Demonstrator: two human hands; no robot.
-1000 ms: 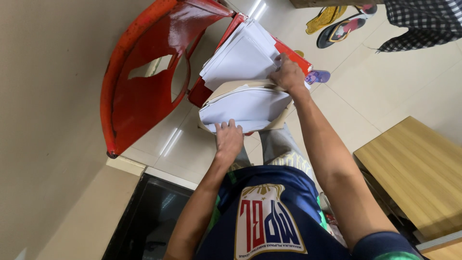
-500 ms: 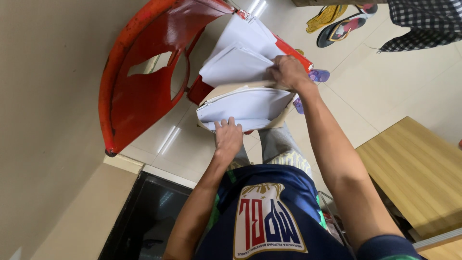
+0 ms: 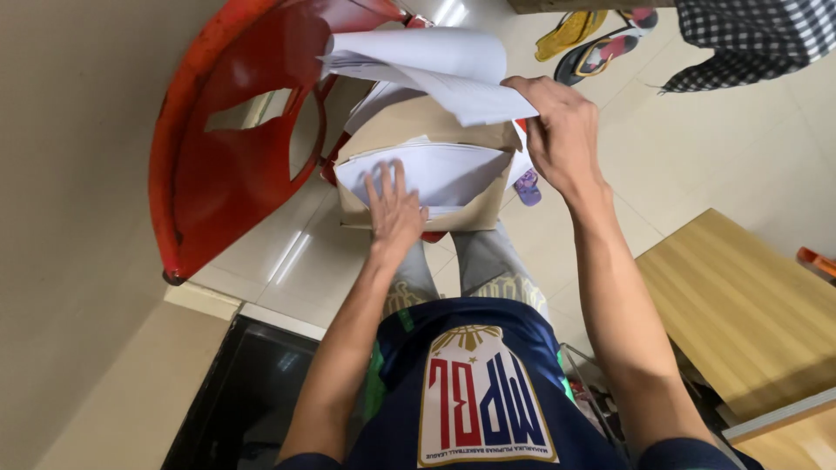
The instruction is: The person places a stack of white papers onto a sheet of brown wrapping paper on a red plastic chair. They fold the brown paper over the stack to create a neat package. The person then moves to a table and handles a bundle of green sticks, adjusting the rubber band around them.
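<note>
Head: right hand (image 3: 562,130) lifts papers (image 3: 435,65) w/ thumb+fingers.

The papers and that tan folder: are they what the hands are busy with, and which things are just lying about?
In hand:
- left hand flat on white sheets in the tan folder
- right hand lifting a sheaf of white papers
- red plastic chair beside the folder

Lying about:
- slippers
- checked cloth
- wooden table
</note>
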